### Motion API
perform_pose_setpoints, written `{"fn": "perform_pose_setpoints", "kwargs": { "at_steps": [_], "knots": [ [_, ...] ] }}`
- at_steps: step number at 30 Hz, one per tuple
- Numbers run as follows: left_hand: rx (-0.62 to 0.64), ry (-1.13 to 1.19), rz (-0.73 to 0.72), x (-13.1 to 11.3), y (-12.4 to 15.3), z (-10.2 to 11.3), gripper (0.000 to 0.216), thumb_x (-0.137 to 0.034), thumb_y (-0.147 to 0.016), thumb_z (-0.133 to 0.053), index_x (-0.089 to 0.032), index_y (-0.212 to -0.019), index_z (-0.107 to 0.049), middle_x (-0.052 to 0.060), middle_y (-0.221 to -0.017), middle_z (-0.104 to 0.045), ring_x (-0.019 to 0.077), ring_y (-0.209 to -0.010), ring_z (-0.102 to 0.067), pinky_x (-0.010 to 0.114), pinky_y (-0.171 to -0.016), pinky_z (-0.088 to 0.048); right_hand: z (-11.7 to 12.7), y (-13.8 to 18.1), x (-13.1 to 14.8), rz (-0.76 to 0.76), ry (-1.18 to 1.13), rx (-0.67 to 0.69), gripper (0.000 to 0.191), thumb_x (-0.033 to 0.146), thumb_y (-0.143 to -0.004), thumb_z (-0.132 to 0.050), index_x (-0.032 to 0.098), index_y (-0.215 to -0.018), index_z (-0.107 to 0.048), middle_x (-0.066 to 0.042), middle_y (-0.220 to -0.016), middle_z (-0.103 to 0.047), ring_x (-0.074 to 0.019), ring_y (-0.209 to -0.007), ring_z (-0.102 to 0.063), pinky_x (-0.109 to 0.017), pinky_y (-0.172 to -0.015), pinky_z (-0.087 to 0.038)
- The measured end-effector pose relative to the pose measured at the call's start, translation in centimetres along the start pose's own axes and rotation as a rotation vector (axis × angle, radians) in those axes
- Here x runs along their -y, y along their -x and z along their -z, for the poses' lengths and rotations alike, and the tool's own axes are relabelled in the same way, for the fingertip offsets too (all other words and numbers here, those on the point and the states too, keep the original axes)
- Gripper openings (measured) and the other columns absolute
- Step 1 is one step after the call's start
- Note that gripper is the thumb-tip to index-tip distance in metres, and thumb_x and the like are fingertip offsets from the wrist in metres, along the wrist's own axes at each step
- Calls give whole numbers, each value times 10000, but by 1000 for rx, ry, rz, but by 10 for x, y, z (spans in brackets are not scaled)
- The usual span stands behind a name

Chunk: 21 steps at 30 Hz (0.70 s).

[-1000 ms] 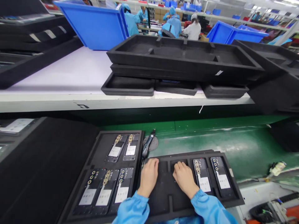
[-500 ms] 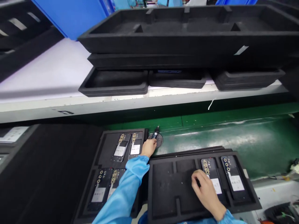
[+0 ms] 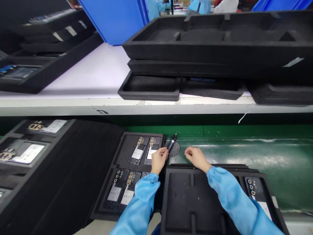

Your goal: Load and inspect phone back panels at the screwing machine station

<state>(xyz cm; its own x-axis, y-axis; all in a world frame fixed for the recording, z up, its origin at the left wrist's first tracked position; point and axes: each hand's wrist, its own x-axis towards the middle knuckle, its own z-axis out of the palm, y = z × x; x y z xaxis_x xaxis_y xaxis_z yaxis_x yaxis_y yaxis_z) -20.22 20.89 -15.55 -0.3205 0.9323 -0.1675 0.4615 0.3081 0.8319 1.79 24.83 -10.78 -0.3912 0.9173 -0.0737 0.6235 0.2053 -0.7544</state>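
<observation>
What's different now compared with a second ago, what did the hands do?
The left hand left the right-hand foam tray, reached forward and closed on the black pen-like tool. The right hand came off the tray's phone panels and moved forward toward the round mesh disc. Trays and panels stayed put.

Bare hands in light blue sleeves: two, the left hand [image 3: 158,159] and the right hand [image 3: 195,157].
Black pen-shaped tool with a dark tip: one [image 3: 171,144].
Round grey mesh disc: one [image 3: 174,148].
Black foam trays on the green belt before the person: two, the left tray [image 3: 127,143] and the right tray [image 3: 181,195].
Dark phone back covers with white labels in the left tray: five in view, first [image 3: 138,150].
Dark phone back covers in the right tray: one [image 3: 256,192].
Blue plastic bins on the white shelf: one [image 3: 117,19].
</observation>
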Motion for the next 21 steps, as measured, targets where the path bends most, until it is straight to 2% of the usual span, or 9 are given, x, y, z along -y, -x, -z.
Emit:
{"fn": "perform_pose_setpoints", "kwargs": {
  "at_steps": [3, 5, 7, 10, 13, 16, 18, 21],
  "knots": [
    [-129, 114, 19, -5, 39, 13, 312, -357, -899, -511, -137, -1059, -663, 118, -978, -761, 217, -843, -736, 337, -768, -611, -27, -43, 2, -55, 5, 55, 47, 136, -812, -656, 176, -794, -673, 0, -748, -704, -161, -732, -666, -315, -737, -523],
    [-165, 143, 13, -10, 65, 16, 332, -397, -884, -518, -158, -1045, -684, 105, -970, -766, 233, -857, -735, 348, -778, -609, -39, -58, 2, -80, -4, 54, 42, 180, -837, -671, 155, -870, -677, -10, -805, -715, -166, -787, -676, -364, -793, -540],
    [-184, 139, -1, -17, 85, 16, 319, -413, -874, -533, -186, -1015, -708, 93, -974, -768, 243, -872, -730, 366, -802, -601, -42, -60, 1, -82, -30, 30, 90, 186, -863, -642, 153, -937, -681, -20, -850, -730, -166, -819, -686, -370, -820, -542],
    [-182, 117, -27, -25, 105, 13, 292, -414, -866, -550, -222, -996, -728, 79, -1015, -764, 258, -944, -711, 407, -890, -572, -24, -40, -9, -61, -77, -54, 170, 165, -869, -569, 179, -982, -695, -30, -862, -750, -164, -810, -698, -323, -807, -538],
    [-141, 83, -92, -28, 122, 7, 295, -394, -877, -542, -236, -1055, -716, 72, -1182, -715, 265, -1147, -639, 440, -1031, -503, 14, 10, -31, -83, -88, -228, 219, 289, -885, -535, 196, -992, -703, -45, -873, -751, -183, -790, -695, -309, -766, -537],
    [-101, -22, -257, -24, 136, -4, 279, -347, -902, -527, -246, -1102, -693, 50, -1240, -690, 260, -1359, -461, 460, -1090, -457, 53, 92, -63, -206, -49, -499, 354, 446, -911, -485, 175, -1021, -685, -80, -869, -740, -200, -758, -687, -319, -718, -539],
    [-97, -100, -393, -20, 141, -10, 256, -307, -906, -530, -255, -1103, -686, 43, -1193, -713, 266, -1385, -424, 492, -1102, -434, 71, 157, -83, -332, 23, -718, 403, 482, -915, -464, 154, -1035, -666, -106, -864, -730, -216, -763, -681, -338, -724, -533],
    [-108, -170, -521, -17, 139, -16, 236, -297, -905, -534, -266, -1093, -673, 54, -1150, -728, 296, -1300, -519, 555, -1093, -407, 77, 245, -102, -481, 169, -971, 423, 510, -901, -453, 148, -973, -660, -151, -929, -711, -259, -863, -657, -399, -800, -508]
  ]
}}
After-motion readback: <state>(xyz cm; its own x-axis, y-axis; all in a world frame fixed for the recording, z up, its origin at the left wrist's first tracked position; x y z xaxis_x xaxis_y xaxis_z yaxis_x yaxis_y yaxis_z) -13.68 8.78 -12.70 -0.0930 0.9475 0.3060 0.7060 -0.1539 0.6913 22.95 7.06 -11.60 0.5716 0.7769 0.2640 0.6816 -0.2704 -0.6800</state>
